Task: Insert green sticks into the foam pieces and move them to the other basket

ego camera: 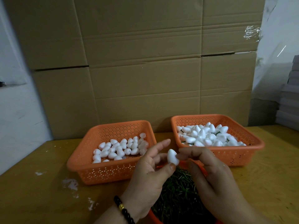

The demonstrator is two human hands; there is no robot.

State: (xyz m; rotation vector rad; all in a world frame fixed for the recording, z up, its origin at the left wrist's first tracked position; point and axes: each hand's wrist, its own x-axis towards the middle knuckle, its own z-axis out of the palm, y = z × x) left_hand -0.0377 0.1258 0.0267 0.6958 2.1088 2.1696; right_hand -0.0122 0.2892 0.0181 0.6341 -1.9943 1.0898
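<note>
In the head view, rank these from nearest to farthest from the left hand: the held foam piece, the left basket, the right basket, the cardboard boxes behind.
1. Held foam piece: pinched by the left hand, with the right hand touching it too.
2. Left basket: just beyond the hand, to its left.
3. Right basket: across, behind the right hand.
4. Cardboard boxes: stacked behind both baskets.
</note>
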